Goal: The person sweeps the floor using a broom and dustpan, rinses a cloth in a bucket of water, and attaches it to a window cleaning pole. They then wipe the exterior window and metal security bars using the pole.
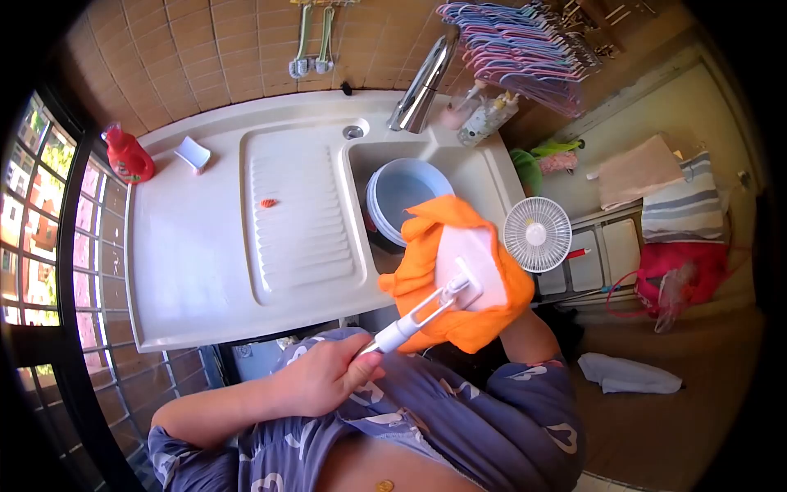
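Note:
My left hand (320, 375) is closed around the handle of a white flat mop (400, 330). Its pale, flat head (469, 275) is tilted up towards me in front of the sink. An orange cloth (420, 275) drapes behind the head, with loose folds around its edges. My right forearm (531, 334) reaches up behind the cloth; the hand itself is hidden there, so its fingers cannot be seen. Just beyond the cloth, a white bucket (385, 176) with liquid in it stands in the sink basin (358, 164).
Left of the basin lies a ribbed washboard (303, 221) with a small orange brush-like piece (268, 203). A red bottle (129, 156) and a white dish (193, 153) stand far left. The faucet (422, 86), soap bottles (489, 119) and a round fan (537, 234) are right.

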A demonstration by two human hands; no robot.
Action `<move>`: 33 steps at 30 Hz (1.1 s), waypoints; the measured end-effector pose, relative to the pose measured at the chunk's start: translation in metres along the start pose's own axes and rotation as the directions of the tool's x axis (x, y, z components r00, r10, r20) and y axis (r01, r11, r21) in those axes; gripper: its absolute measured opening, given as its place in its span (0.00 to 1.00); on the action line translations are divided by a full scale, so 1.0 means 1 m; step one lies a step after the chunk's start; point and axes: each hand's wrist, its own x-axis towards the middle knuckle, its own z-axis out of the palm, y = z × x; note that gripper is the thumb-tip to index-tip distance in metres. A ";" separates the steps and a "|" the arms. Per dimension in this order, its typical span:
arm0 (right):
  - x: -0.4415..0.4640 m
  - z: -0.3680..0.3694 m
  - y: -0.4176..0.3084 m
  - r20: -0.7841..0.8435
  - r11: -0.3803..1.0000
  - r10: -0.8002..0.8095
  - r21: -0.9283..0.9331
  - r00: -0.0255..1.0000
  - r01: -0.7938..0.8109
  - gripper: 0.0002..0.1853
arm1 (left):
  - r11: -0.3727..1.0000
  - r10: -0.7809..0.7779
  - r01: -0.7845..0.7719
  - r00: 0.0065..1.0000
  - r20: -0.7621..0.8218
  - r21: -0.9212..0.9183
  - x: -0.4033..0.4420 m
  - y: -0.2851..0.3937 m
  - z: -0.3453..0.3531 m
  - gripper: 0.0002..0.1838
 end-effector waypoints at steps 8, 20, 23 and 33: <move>-0.037 0.013 0.095 0.113 0.642 0.435 0.657 0.893 -0.396 0.44 | 0.990 0.003 -0.007 1.000 -0.030 -0.139 0.032 -0.013 0.007 0.19; 0.012 -0.009 0.093 0.134 0.895 0.088 0.425 0.987 -0.137 0.51 | 0.971 -0.091 0.045 0.978 -0.187 -0.236 0.024 -0.013 -0.019 0.21; 0.034 -0.007 0.096 0.128 0.894 0.052 0.436 0.990 -0.103 0.55 | 0.950 -0.116 0.020 0.949 -0.294 -0.310 0.009 -0.007 -0.029 0.20; 0.086 0.066 0.135 -0.072 0.935 0.064 0.352 0.995 -0.035 0.20 | 0.915 0.110 -0.393 0.461 -0.881 -0.092 -0.068 0.036 -0.079 0.18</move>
